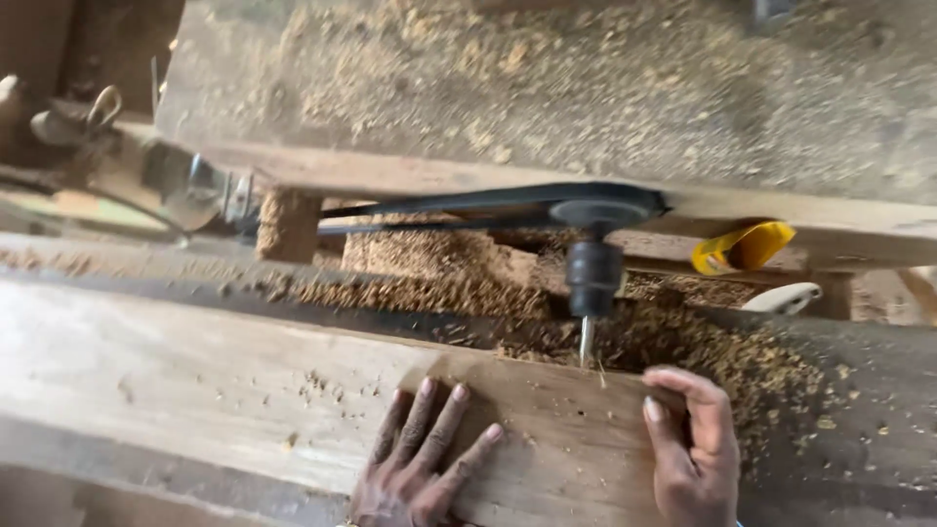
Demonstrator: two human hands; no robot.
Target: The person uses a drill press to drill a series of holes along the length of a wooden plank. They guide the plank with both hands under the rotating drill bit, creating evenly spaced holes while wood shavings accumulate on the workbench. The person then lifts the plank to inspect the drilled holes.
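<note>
A brown wooden board (pixel 556 429) lies on a pale, dusty work table (pixel 176 381). My left hand (pixel 420 459) rests flat on the board with its fingers spread. My right hand (pixel 695 444) grips the board's far right edge, fingers curled over it. Just beyond that edge a black spindle with a metal bit (pixel 590 293) points down at the board, its tip close to the wood. A black drive belt (pixel 459 203) runs from the spindle's pulley to the left.
Sawdust (pixel 703 361) is heaped around the bit and along the table. A yellow strip (pixel 744 246) and a white piece (pixel 786 298) lie at the right under a wooden beam (pixel 410 176). Metal machine parts (pixel 185 185) sit at the left.
</note>
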